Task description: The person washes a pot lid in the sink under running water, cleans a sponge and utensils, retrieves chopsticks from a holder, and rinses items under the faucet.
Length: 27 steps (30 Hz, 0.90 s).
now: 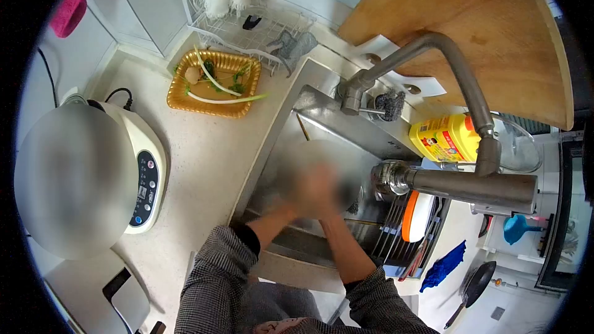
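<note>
Centrally, the left hand (293,200) and right hand (322,193) blur together over the sink (267,176); I cannot tell their grip. Around them, the faucet (470,187) is at three o'clock, a yellow bottle (440,139) at two, a gold tray (176,88) towards eleven.

Light is fairly bright and even, leaving only soft, faint shadows on the counter (198,167). Pale highlights streak the steel tap (433,40) and sink (349,127). A smooth round blur hides both hands (317,190); a grey oval blur covers much of the cooker (139,139). Wide-angle distortion bends the outer scene toward black, rounded corners.
</note>
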Tool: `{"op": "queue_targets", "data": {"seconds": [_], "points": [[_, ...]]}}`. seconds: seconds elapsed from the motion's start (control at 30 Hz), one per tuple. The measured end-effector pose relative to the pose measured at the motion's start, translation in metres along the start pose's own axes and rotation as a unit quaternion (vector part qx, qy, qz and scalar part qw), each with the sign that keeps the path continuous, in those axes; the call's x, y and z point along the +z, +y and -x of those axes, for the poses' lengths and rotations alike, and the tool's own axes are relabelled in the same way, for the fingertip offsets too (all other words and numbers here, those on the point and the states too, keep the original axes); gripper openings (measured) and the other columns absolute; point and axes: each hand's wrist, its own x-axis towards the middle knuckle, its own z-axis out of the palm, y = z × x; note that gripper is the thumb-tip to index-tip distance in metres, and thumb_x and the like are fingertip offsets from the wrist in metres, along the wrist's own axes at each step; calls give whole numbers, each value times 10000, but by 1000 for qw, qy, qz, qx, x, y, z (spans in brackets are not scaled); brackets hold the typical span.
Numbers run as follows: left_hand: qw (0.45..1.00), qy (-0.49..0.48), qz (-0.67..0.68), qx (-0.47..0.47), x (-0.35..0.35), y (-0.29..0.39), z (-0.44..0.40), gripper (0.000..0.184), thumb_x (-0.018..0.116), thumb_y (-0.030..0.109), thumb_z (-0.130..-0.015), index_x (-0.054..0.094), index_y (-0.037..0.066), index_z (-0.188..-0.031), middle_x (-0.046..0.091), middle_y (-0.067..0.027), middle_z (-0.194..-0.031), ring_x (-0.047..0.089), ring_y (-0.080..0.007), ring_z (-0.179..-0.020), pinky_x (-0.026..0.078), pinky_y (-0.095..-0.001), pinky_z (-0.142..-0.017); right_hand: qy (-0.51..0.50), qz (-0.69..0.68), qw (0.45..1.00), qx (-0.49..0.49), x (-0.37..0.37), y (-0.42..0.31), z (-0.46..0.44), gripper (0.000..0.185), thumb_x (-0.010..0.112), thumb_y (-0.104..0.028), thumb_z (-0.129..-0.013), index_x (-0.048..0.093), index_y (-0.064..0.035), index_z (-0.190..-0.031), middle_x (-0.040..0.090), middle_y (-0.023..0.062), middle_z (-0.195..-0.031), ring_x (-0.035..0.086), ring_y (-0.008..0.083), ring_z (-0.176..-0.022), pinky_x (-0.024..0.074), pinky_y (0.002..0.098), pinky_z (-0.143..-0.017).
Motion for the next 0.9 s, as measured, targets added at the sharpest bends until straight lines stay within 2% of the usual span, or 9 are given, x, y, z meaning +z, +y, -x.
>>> {"op": "queue_targets", "data": {"seconds": [0.1,0.17,0.27,0.3,0.33,0.6,0.7,0.83,0.9], "points": [[980,47,-122,148,29,-19,24,318,450,210,-907,500,22,-1159,554,-132,-1094,531,-237,-1036,414,-356,-887,-24,-40,998,34,2,-8,6,332,382,-374,-913,526,-76,-944,579,70,-875,567,216,-772,485,346,-666],[999,18,-9,-39,-2,-11,-13,494,432,473,-884,598,12,-825,569,-225,-629,580,-388,-640,443,-456,-625,62,68,994,62,53,-29,36,322,384,-365,-914,527,-78,-947,581,72,-868,569,218,-766,490,350,-667],[952,-70,100,-281,-20,-17,-30,543,436,526,-859,611,12,-870,576,-204,-619,589,-361,-645,449,-428,-652,-10,343,937,-73,104,-55,52,335,392,-375,-917,528,-70,-945,580,77,-838,576,230,-742,496,363,-656],[920,-96,130,-357,-24,-16,-33,562,438,544,-851,615,13,-885,578,-198,-616,591,-351,-647,451,-419,-661,65,166,984,-19,104,-62,48,316,397,-358,-915,523,-69,-918,581,80,-828,580,237,-728,495,369,-645],[930,-128,120,-323,-24,-13,-34,537,475,542,-833,606,21,-848,570,-186,-605,590,-346,-639,455,-407,-650,138,-18,990,34,102,-68,47,298,402,-342,-913,518,-68,-891,581,84,-817,584,243,-714,495,376,-635],[972,-137,-23,190,-46,57,1,347,553,366,-852,497,53,-713,556,-178,-592,602,-342,-558,457,-444,-508,224,156,961,-45,65,-47,37,289,400,-332,-919,486,-60,-967,531,59,-857,536,198,-764,460,346,-670],[993,-46,41,-99,-59,36,-34,315,548,342,-854,496,56,-733,567,-193,-618,602,-358,-568,454,-448,-494,215,166,962,30,85,-25,45,332,398,-342,-923,484,-48,-1052,515,49,-905,515,175,-819,446,332,-710],[989,4,55,137,-54,64,-1,293,504,319,-883,496,37,-804,568,-215,-659,579,-393,-591,450,-444,-503,-60,-115,982,-134,-17,6,-5,354,423,-338,-917,470,-34,-1094,523,72,-953,524,184,-819,459,320,-709],[976,22,35,216,-40,46,-5,295,495,317,-889,494,31,-816,568,-215,-669,576,-394,-597,450,-439,-504,-8,-47,994,-94,14,0,6,336,402,-315,-923,470,-37,-1100,528,85,-975,536,200,-835,465,338,-728]]}}
